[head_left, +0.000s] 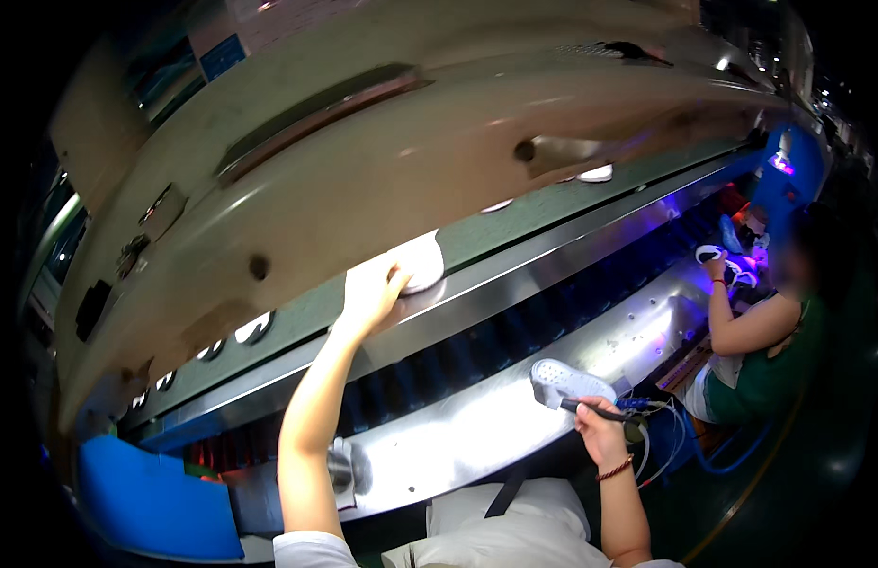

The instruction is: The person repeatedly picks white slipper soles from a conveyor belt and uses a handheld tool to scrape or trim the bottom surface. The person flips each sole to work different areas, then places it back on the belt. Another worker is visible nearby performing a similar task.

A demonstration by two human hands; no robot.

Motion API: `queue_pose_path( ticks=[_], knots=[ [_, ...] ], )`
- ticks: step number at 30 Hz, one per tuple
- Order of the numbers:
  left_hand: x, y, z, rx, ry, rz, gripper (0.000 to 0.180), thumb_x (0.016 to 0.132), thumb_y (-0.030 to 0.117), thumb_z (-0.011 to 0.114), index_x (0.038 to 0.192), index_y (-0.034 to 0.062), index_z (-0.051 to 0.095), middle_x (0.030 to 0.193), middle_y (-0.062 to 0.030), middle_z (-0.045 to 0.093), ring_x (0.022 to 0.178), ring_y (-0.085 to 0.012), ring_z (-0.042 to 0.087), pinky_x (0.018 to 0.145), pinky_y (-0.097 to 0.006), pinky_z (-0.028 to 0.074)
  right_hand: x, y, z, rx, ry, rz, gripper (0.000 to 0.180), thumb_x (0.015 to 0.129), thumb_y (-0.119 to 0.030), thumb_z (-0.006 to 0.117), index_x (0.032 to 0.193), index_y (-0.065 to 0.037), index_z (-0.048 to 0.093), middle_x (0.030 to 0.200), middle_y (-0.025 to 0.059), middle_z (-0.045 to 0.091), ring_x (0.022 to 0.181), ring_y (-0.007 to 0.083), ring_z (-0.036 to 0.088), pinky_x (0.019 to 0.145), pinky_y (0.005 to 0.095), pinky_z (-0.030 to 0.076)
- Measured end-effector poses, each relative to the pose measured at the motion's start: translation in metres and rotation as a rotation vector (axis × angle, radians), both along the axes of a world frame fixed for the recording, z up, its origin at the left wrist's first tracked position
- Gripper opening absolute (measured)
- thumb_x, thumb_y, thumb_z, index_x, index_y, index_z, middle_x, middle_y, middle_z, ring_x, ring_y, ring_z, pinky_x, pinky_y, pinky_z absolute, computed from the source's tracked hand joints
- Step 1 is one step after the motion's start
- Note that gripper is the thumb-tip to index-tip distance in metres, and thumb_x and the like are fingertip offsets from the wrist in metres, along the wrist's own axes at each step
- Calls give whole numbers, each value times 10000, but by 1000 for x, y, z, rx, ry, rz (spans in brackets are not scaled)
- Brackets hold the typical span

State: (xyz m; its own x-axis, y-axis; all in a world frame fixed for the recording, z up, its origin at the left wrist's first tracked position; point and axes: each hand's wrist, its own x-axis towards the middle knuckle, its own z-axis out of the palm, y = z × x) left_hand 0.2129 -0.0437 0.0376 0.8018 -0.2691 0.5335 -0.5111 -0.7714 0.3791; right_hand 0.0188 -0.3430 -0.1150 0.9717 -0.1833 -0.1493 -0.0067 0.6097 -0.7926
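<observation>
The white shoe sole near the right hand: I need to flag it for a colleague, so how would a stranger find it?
Start at the shiny metal workbench curving across the lower picture. On its near edge lies a white perforated shoe sole, just above the person's right hand, which holds a dark pen-like tool. Unlike the white sole under the left hand up on the conveyor shelf, it rests on the bench.

A shoe factory line: white shoe soles [253, 328] ride a long conveyor [515, 222] through a metal machine housing [382, 161], with another seated worker [766, 331] alongside.

dim hall, steel conveyor [515, 284], violet lamp [782, 163]
</observation>
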Motion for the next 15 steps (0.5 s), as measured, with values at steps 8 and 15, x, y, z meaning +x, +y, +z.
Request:
queue_pose_path(
  ticks=[8,15],
  knots=[
    [-156,41,-82,-1694,326,-184,420,748,142,513,1111,-29,389,1043,-143,490,960,-211,499,849,-323,406,21,33,35,-54,-192,163,204,725,44,556,925,6,539,974,153,572,743,142,547,685,229,451],
    [-221,16,-149,-1803,696,-1102,992,617,586,630,1308,15,206,1219,-237,389,1089,-327,452,910,-405,381,9,60,62,101,-456,420,187,680,-1,571,866,10,547,895,170,577,861,230,548,831,311,411]
  ],
)
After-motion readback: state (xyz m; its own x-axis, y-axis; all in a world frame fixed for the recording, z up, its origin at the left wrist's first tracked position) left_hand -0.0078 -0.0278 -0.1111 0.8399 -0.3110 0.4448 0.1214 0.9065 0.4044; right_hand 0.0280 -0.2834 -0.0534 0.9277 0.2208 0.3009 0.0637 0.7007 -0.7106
